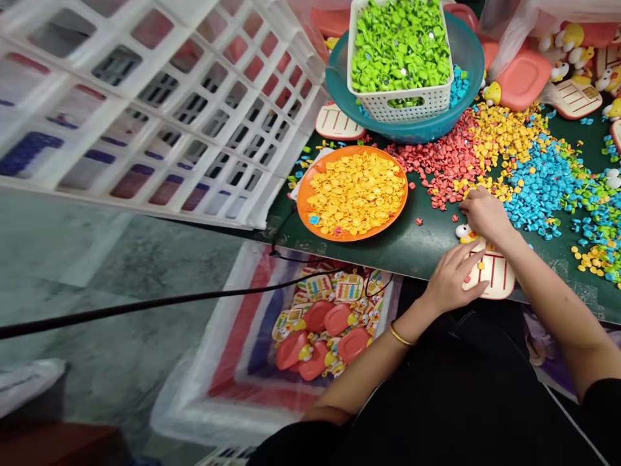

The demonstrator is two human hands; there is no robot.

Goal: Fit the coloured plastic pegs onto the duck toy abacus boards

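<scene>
A cream toy board (495, 277) with red lines and a chicken-like head (464, 233) lies at the table's front edge. My left hand (453, 277) rests over its left side, fingers stretched and thumb apart. A small yellow piece (480, 265) and a red piece (466, 279) show on the board beside these fingers. Just beyond the board, my right hand (485, 213) reaches to the near edge of the loose yellow pieces (504, 133) and red pieces (446, 158). Its fingers are bent together, and whatever is between the tips is hidden.
Blue pieces (541, 184) are heaped to the right. An orange plate (303, 207) of yellow pieces stands left, near a white crate (262, 194). Behind, a white basket (383, 103) of green pieces sits in a teal basin (422, 133). A lined box (228, 323) holds toys below.
</scene>
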